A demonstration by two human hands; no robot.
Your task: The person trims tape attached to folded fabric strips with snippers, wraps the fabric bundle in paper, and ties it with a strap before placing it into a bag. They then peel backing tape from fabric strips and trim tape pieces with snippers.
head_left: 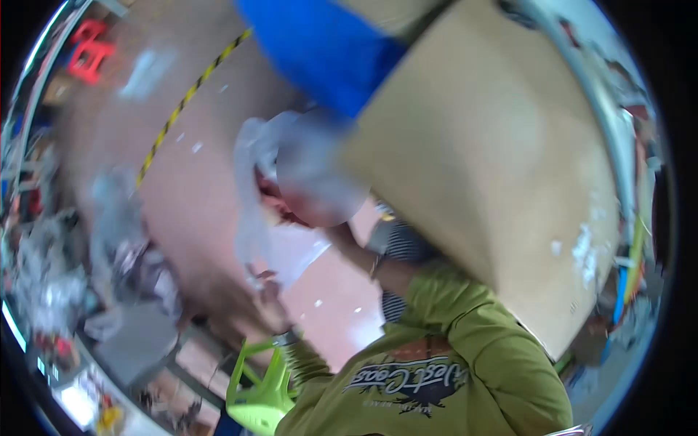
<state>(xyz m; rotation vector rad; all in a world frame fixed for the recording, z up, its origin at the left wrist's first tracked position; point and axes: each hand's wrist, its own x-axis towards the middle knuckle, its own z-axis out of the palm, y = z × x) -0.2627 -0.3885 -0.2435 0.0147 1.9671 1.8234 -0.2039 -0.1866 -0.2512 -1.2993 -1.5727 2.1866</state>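
Observation:
A translucent whitish plastic bag point(251, 156), blurred by motion, is bunched near the middle of the view, beside the corner of a large tan board-like surface. My right hand point(276, 200) is closed on the bag, and the plastic covers much of it. Below it, the bag's loose end hangs down to my left hand point(269, 294), whose fingertips are pinched on it. A band circles my left wrist. Whether anything is inside the bag cannot be made out.
The tan surface point(502, 145) fills the right side, with a blue sheet point(320, 51) beside it. A green plastic stool point(262, 407) stands at the bottom. Plastic bags point(54, 269) are heaped at the left. Yellow-black tape point(193, 91) crosses the floor; red stools point(91, 58) stand beyond.

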